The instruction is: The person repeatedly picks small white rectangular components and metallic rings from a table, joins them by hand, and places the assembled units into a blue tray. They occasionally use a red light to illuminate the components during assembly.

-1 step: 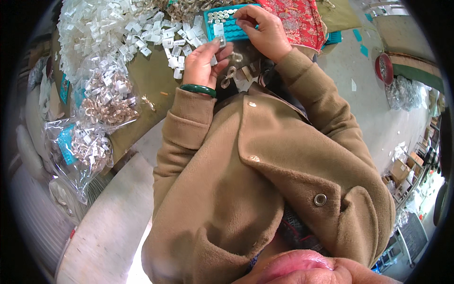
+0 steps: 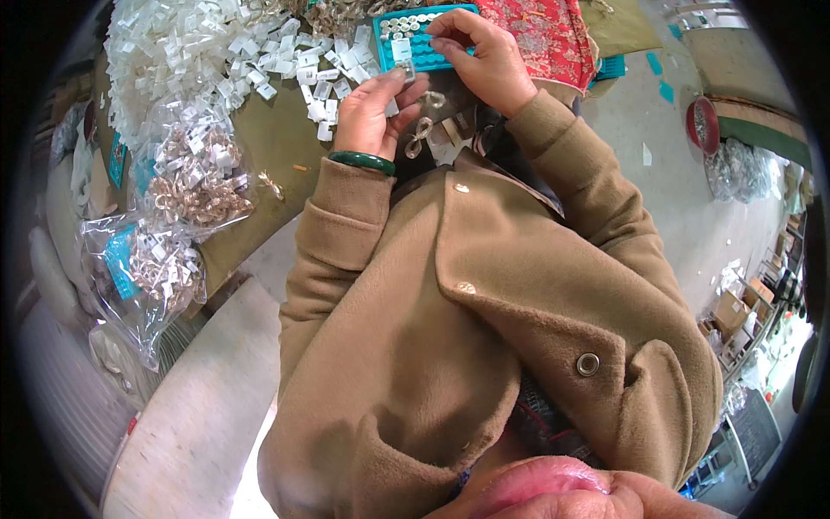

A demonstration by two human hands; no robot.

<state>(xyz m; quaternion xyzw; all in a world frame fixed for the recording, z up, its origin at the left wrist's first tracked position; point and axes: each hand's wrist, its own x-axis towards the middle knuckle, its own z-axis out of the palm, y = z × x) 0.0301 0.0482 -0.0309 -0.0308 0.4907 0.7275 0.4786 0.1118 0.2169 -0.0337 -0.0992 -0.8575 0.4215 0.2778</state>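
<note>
My left hand (image 2: 367, 112), with a dark green bangle at its wrist, pinches a small white and clear plastic tag (image 2: 403, 54) between thumb and fingers. Below those fingers hangs a twisted, pale gold cord (image 2: 419, 138); whether it joins the tag I cannot tell. My right hand (image 2: 484, 56) is above a teal tray (image 2: 424, 62), its thumb and forefinger bent close together. Anything between them is too small to make out. Small round white pieces (image 2: 399, 28) sit in rows in the tray's upper left part.
A large heap of white tags (image 2: 181, 60) covers the table's far left. Clear bags of tags and gold cords (image 2: 194, 182) lie nearer. Red patterned cloth (image 2: 545, 43) borders the tray's right. Out on the floor stands a red bowl (image 2: 702, 125) beside a clear bag (image 2: 739, 169).
My right hand has shifted very slightly right and down. The cord under my left hand has swung a little. Both grips look the same.
</note>
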